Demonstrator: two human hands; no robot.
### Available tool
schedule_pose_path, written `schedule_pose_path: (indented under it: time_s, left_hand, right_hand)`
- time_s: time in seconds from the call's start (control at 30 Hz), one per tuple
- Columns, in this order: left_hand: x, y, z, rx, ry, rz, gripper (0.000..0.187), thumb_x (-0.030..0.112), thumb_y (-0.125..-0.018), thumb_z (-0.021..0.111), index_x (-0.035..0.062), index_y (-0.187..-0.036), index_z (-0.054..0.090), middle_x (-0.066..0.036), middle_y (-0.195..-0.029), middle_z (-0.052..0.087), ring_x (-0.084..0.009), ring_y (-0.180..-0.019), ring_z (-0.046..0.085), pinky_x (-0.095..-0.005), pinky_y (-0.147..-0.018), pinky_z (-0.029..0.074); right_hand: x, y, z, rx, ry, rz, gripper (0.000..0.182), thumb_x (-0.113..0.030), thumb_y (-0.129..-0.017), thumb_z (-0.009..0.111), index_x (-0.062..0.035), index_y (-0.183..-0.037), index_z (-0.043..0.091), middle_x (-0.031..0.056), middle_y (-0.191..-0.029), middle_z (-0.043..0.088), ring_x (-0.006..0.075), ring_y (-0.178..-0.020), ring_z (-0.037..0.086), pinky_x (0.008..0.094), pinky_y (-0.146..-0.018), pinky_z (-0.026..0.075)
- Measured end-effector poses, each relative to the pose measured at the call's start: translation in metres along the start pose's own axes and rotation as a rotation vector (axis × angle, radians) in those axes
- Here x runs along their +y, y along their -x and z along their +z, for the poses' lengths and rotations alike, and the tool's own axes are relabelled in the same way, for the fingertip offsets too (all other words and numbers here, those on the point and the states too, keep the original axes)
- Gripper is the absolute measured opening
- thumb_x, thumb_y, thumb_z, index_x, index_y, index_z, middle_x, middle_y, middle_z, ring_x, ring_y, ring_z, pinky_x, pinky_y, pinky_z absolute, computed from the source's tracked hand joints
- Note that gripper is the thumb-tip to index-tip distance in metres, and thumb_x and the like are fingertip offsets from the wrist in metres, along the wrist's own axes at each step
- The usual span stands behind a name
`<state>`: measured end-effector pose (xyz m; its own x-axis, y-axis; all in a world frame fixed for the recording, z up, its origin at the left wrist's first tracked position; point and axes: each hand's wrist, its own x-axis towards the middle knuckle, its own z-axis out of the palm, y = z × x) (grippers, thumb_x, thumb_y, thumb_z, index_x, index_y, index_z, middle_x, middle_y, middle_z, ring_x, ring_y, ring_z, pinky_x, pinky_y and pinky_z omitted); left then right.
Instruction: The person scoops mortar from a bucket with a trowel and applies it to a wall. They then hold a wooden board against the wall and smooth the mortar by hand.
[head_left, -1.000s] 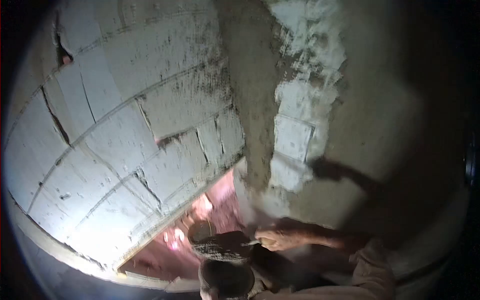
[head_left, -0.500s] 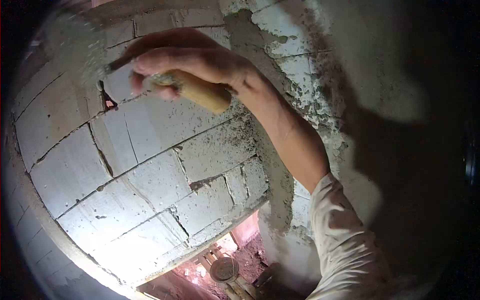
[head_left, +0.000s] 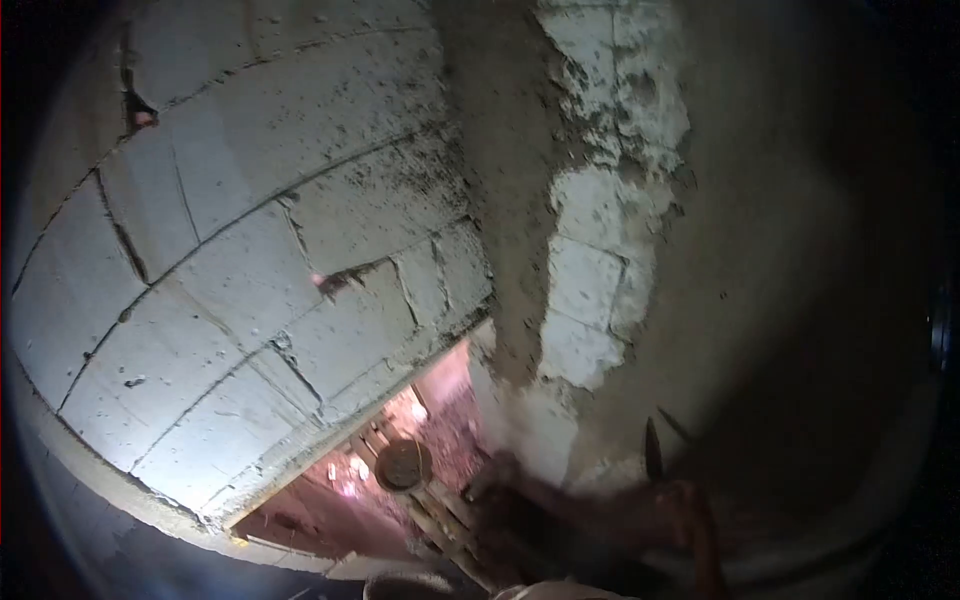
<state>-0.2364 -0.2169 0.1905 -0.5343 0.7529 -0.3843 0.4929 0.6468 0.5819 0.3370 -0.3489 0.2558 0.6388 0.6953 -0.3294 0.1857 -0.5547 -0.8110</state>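
Low on the right, in deep shadow, my right hand is closed round a tool whose thin dark blade points up beside the plastered wall. The handle is hidden in the fingers and the dark. A dim, blurred shape lies left of it near the bottom; whether it is my left hand cannot be made out. The block wall fills the left, with a band of wet mortar along its right edge.
Below the block wall, a lit opening shows a round bucket beside wooden boards and reddish rubble. Gaps run between some blocks. Bare pale blocks show between the mortar band and the plaster. A rounded rim is at the bottom edge.
My right hand has left the upper block wall and moved down to the lower right. The view has shifted, so the wall and bucket appear further left and higher.
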Motion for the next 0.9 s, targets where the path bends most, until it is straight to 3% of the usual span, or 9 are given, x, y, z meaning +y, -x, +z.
schedule_pose_path:
  time_s: [0.1, 0.27, 0.37, 0.5, 0.57, 0.7, 0.8, 0.87, 0.9]
  left_hand:
    - [0.011, -0.008, 0.009, -0.074, -0.119, 0.027, 0.059, 0.04, -0.077, 0.065, 0.0052, -0.125, 0.056, -0.02, -0.101, 0.067, -0.0402, -0.097, 0.063, -0.0452, -0.081, 0.05]
    - [0.056, -0.029, 0.044, -0.346, -0.035, 0.263, 0.048, 0.03, -0.077, 0.061, 0.0017, -0.115, 0.059, -0.017, -0.094, 0.067, -0.0304, -0.081, 0.061, -0.0429, -0.074, 0.047]
    - [0.075, -0.027, 0.082, -0.301, 0.221, 0.348, 0.046, 0.017, -0.077, 0.061, -0.0001, -0.119, 0.059, -0.014, -0.106, 0.068, -0.0228, -0.093, 0.061, -0.0348, -0.085, 0.047]
    - [0.135, -0.004, 0.101, -0.384, 0.281, 0.441, 0.047, 0.014, -0.077, 0.061, 0.002, -0.122, 0.057, -0.015, -0.105, 0.067, -0.0239, -0.094, 0.062, -0.0357, -0.086, 0.047]
    - [0.152, 0.001, 0.118, -0.386, 0.218, 0.455, 0.047, 0.014, -0.077, 0.061, 0.0033, -0.122, 0.057, -0.015, -0.104, 0.067, -0.025, -0.093, 0.063, -0.0368, -0.085, 0.048]
    - [0.194, 0.039, 0.133, -0.403, -0.03, 0.578, 0.045, 0.02, -0.075, 0.066, 0.0046, -0.117, 0.059, -0.021, -0.097, 0.068, -0.037, -0.091, 0.066, -0.0462, -0.083, 0.05]
    - [0.204, 0.058, 0.146, -0.456, -0.198, 0.61, 0.046, 0.025, -0.074, 0.066, 0.0039, -0.114, 0.06, -0.025, -0.097, 0.068, -0.0447, -0.093, 0.064, -0.0505, -0.084, 0.049]
    - [0.201, 0.062, 0.158, -0.431, -0.243, 0.643, 0.045, 0.025, -0.073, 0.065, 0.0033, -0.112, 0.061, -0.025, -0.095, 0.068, -0.0447, -0.092, 0.064, -0.0503, -0.084, 0.049]
    - [0.204, 0.063, 0.161, -0.475, -0.303, 0.62, 0.046, 0.024, -0.072, 0.064, 0.0036, -0.112, 0.061, -0.026, -0.094, 0.067, -0.045, -0.092, 0.064, -0.0504, -0.084, 0.049]
  right_hand:
    - [0.145, 0.015, 0.071, -0.145, 0.041, 0.241, 0.06, -0.028, -0.083, 0.073, -0.0043, -0.132, 0.047, 0.0085, -0.1, 0.062, 0.0263, -0.093, 0.064, 0.0378, -0.081, 0.052]
    - [0.038, 0.058, 0.118, -0.304, -0.301, 0.352, 0.062, -0.025, -0.086, 0.071, -0.0029, -0.135, 0.042, 0.0124, -0.103, 0.061, 0.0207, -0.084, 0.062, 0.0378, -0.074, 0.053]
    - [0.021, 0.05, 0.13, -0.412, 0.249, -0.288, 0.065, -0.023, -0.087, 0.068, -0.0045, -0.14, 0.036, 0.0154, -0.104, 0.063, 0.0275, -0.075, 0.064, 0.0407, -0.071, 0.054]
    - [-0.035, 0.034, 0.14, -0.466, 0.554, -0.505, 0.049, -0.02, -0.088, 0.065, -0.0025, -0.13, 0.047, 0.0233, -0.109, 0.061, 0.0327, -0.098, 0.065, 0.0417, -0.075, 0.053]
    - [-0.036, 0.014, 0.155, -0.225, 1.053, -0.67, 0.046, -0.019, -0.088, 0.064, -0.0031, -0.128, 0.049, 0.0232, -0.111, 0.061, 0.0338, -0.096, 0.066, 0.0408, -0.076, 0.055]
    - [-0.032, -0.027, 0.18, -0.37, 1.089, -0.384, 0.042, -0.017, -0.092, 0.057, -0.0044, -0.13, 0.045, 0.0226, -0.11, 0.062, 0.0422, -0.089, 0.064, 0.0519, -0.077, 0.052]
    - [0.014, -0.022, 0.2, 0.053, 0.891, -0.991, 0.043, -0.016, -0.088, 0.06, -0.0027, -0.127, 0.048, 0.02, -0.103, 0.063, 0.0406, -0.085, 0.065, 0.0524, -0.077, 0.052]
    - [-0.015, -0.013, 0.201, -0.623, 0.864, -0.291, 0.049, -0.021, -0.086, 0.067, -0.001, -0.126, 0.048, 0.0213, -0.104, 0.064, 0.0318, -0.091, 0.068, 0.042, -0.071, 0.057]
    - [0.012, -0.004, 0.206, -0.539, 0.778, -0.473, 0.05, -0.026, -0.087, 0.067, 0.0012, -0.124, 0.048, 0.0197, -0.104, 0.064, 0.0307, -0.089, 0.068, 0.0432, -0.07, 0.057]
